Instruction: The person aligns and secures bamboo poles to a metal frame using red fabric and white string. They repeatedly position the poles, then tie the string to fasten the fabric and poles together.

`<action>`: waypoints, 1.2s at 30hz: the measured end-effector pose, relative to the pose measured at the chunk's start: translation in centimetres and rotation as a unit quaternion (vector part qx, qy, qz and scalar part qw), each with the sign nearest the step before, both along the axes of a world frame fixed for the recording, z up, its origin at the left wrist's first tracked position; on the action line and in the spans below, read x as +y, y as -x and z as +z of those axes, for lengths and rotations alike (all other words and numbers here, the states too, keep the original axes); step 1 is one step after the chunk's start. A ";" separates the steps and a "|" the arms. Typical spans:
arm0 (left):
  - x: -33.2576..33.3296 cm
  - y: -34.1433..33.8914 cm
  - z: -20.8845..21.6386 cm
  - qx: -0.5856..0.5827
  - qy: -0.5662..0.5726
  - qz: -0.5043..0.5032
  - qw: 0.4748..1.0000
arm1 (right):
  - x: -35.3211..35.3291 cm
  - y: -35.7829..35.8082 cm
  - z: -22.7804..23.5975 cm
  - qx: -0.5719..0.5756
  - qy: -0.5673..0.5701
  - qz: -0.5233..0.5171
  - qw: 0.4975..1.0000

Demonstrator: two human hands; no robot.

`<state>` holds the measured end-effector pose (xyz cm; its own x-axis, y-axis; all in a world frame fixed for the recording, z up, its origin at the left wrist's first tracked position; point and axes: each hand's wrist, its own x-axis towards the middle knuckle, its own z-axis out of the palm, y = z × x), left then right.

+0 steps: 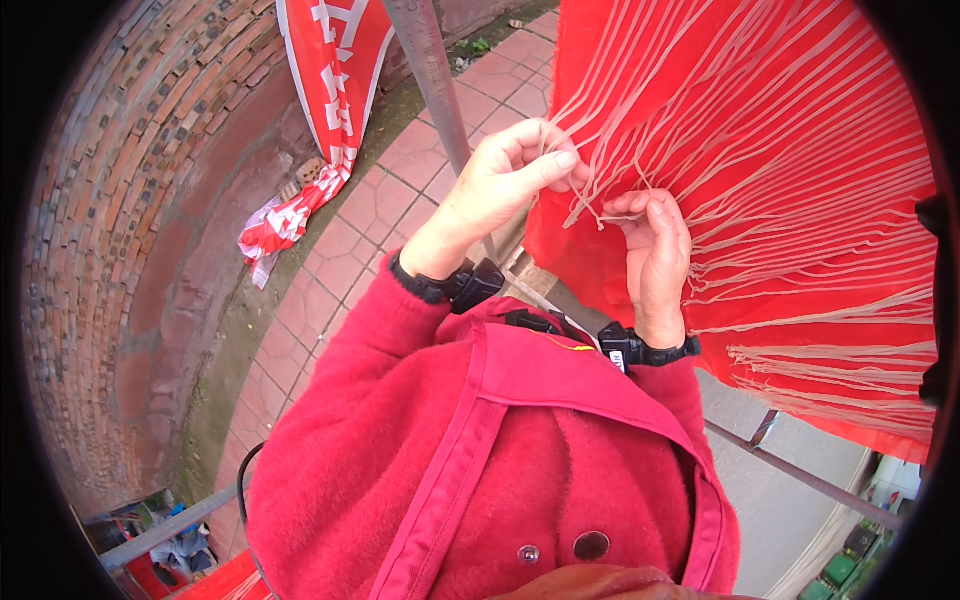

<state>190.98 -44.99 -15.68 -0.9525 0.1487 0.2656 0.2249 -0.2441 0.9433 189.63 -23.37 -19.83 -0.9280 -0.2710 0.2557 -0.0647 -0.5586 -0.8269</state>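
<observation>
Long, thin, pale noodle-like strands (800, 268) lie side by side over a red sheet (590, 265), fanning out toward the right. At their near left ends, my left hand (490, 195) is closed, thumb and fingers pinching several strands. Just to its right, my right hand (660, 260) has its thumb and fingertips pressed together on a strand end. A few loose ends hang between the two hands. Whether the strands are food or cord I cannot tell.
A metal pole (430, 70) rises beside my left hand, and a horizontal metal bar (800, 477) crosses below the sheet. To the left are a brick wall (130, 200), a paved path (375, 215) and a twisted red-and-white banner (335, 95). Green containers (838, 570) stand at lower right.
</observation>
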 end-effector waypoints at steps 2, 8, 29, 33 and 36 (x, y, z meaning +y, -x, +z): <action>-0.4 0.0 0.2 0.001 -0.010 -0.024 1.000 | 0.4 0.4 0.2 0.014 0.054 0.019 0.998; -0.2 -0.4 0.7 -0.003 0.000 -0.026 1.000 | 0.9 -1.5 1.4 0.217 -0.415 -0.238 0.851; 0.5 -2.1 2.6 -0.016 0.027 -0.076 0.997 | -1.6 -1.3 4.7 0.095 -0.218 -0.092 0.967; -0.2 -2.4 3.1 -0.040 -0.016 -0.117 0.992 | -1.2 -1.0 4.5 0.099 -0.195 -0.105 0.970; -0.5 -2.4 3.1 -0.042 -0.043 -0.122 0.991 | -0.9 -1.0 4.3 0.101 -0.186 -0.104 0.972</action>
